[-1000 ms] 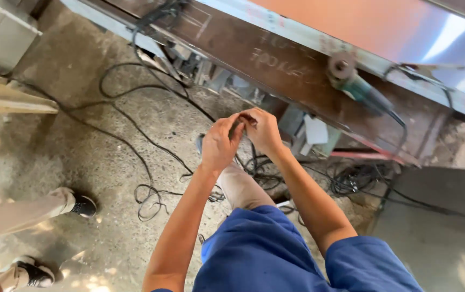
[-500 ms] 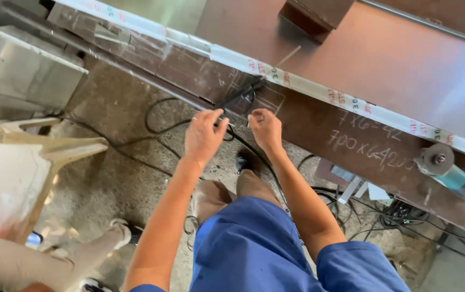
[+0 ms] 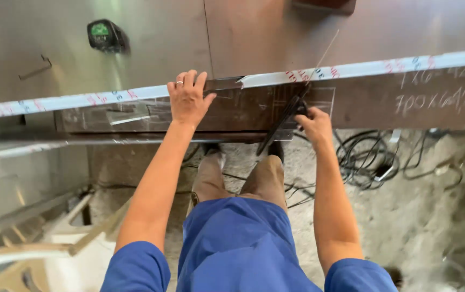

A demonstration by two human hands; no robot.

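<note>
Far left there's a pale plastic chair (image 3: 54, 249) down by the floor, only partly in view. Up top on the big metal sheet (image 3: 151, 48) sits a small dark gadget with a green face (image 3: 102, 33), well away from both hands.

The left hand (image 3: 188, 100) has its fingers spread and lies flat on the edge of the sheet, right where the pale tape strip (image 3: 70, 101) with red and blue marks runs along the rim. There's a ring on one finger. Below that edge is a dark brown steel face (image 3: 232, 111) with chalk lines scratched on it.

In the middle you look straight down on blue trousers and two brown boots (image 3: 211, 167) standing on the gritty floor.

The right hand (image 3: 314, 123) is curled around the top of a thin black strip (image 3: 282, 125), something like a ruler or square, which slants down-left against the brown steel face, its lower end hanging just below the steel. The fingers are wrapped on it, though how tight I can't tell.

Further right, chalk writing on the steel, and under it a tangle of black cables (image 3: 367, 159) on the floor.
</note>
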